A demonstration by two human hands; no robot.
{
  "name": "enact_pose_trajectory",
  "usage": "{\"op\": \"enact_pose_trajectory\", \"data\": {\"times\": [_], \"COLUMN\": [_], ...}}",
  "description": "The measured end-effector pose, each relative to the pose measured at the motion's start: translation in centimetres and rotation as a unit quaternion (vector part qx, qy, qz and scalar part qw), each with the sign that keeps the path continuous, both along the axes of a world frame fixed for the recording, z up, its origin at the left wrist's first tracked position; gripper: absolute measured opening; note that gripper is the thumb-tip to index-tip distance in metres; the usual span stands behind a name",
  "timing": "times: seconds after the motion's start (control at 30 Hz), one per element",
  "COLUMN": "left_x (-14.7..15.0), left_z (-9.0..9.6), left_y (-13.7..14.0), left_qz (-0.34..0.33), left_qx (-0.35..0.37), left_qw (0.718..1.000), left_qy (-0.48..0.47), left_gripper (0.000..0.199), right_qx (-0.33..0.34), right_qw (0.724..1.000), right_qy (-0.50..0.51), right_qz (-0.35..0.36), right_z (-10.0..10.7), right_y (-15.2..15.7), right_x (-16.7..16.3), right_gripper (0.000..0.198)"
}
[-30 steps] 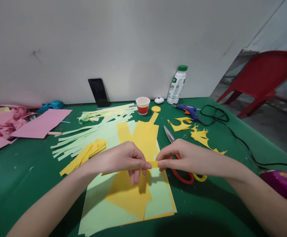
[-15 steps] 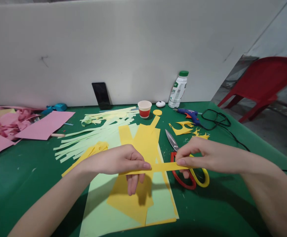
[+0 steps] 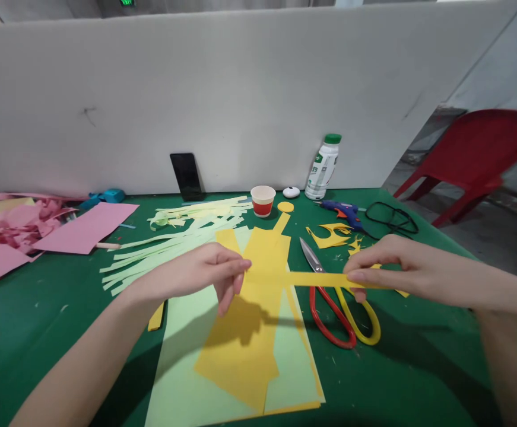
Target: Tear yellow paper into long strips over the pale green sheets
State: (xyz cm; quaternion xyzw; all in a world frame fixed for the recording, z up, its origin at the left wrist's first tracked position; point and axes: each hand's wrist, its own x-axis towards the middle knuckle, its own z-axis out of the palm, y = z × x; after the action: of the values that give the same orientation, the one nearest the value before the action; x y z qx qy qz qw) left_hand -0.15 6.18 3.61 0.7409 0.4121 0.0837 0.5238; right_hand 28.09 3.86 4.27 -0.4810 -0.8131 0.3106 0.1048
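A narrow yellow paper strip (image 3: 316,279) is stretched level above the table between my two hands. My left hand (image 3: 218,274) pinches its left end between thumb and forefinger, with the other fingers curled below. My right hand (image 3: 387,270) pinches the strip farther right, and a short tail runs on under the fingers. Beneath the strip lie yellow paper pieces (image 3: 240,350) on light green sheets (image 3: 173,367). Scissors (image 3: 333,323) with one red and one yellow handle rest on the table below the right part of the strip, blades slightly apart.
Fringed green paper (image 3: 151,255) lies left of centre, pink paper (image 3: 89,228) farther left. Behind stand a paper cup (image 3: 263,206), a phone (image 3: 187,177) and a bottle (image 3: 323,169). A blue glue gun (image 3: 345,212) with black cord and yellow scraps (image 3: 329,236) lie right.
My hands have moved apart and slightly up: the left went left, the right went right. More of the strip now shows between them, and its left end has come to my left fingertips.
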Motion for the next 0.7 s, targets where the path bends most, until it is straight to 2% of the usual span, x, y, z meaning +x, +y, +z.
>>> {"op": "enact_pose_trajectory", "data": {"times": [0.13, 0.2, 0.23, 0.3, 0.37, 0.43, 0.5, 0.6, 0.7], "left_x": [-0.3, -0.1, 0.1, 0.5, 0.7, 0.7, 0.6, 0.4, 0.4], "left_z": [-0.4, -0.7, -0.8, -0.8, -0.8, -0.8, -0.8, -0.9, -1.1], "left_y": [0.6, 0.6, 0.5, 0.3, 0.0, -0.1, -0.1, -0.1, -0.1], "left_qz": [0.164, 0.164, 0.148, 0.127, 0.129, 0.13, 0.121, 0.101, 0.085], "left_qx": [0.107, 0.112, 0.106, 0.102, 0.114, 0.132, 0.152, 0.183, 0.199], "left_qw": [0.977, 0.972, 0.975, 0.979, 0.976, 0.972, 0.971, 0.968, 0.964], "left_qy": [-0.09, -0.126, -0.131, -0.126, -0.134, -0.143, -0.138, -0.136, -0.155], "left_gripper": [0.036, 0.03, 0.033, 0.038, 0.029, 0.02, 0.015, 0.012, 0.013], "right_qx": [0.039, 0.08, 0.097, 0.12, 0.114, 0.07, -0.014, -0.135, -0.171], "right_qw": [0.997, 0.993, 0.991, 0.99, 0.992, 0.996, 0.997, 0.981, 0.97], "right_qy": [0.001, 0.01, 0.013, 0.009, 0.003, 0.019, 0.065, 0.132, 0.16], "right_qz": [-0.063, -0.09, -0.092, -0.078, -0.055, -0.045, -0.041, -0.039, -0.059], "right_z": [0.1, 0.0, -0.2, -0.5, -0.7, -0.7, -0.7, -0.8, -1.4], "right_y": [-0.2, -0.3, -0.4, -0.6, -0.7, -0.9, -0.9, -0.8, -0.7], "right_x": [-0.5, -1.1, -1.5, -2.3, -2.9, -3.4, -3.7, -4.3, -5.1], "right_gripper": [0.037, 0.039, 0.038, 0.038, 0.036, 0.033, 0.031, 0.028, 0.026]}}
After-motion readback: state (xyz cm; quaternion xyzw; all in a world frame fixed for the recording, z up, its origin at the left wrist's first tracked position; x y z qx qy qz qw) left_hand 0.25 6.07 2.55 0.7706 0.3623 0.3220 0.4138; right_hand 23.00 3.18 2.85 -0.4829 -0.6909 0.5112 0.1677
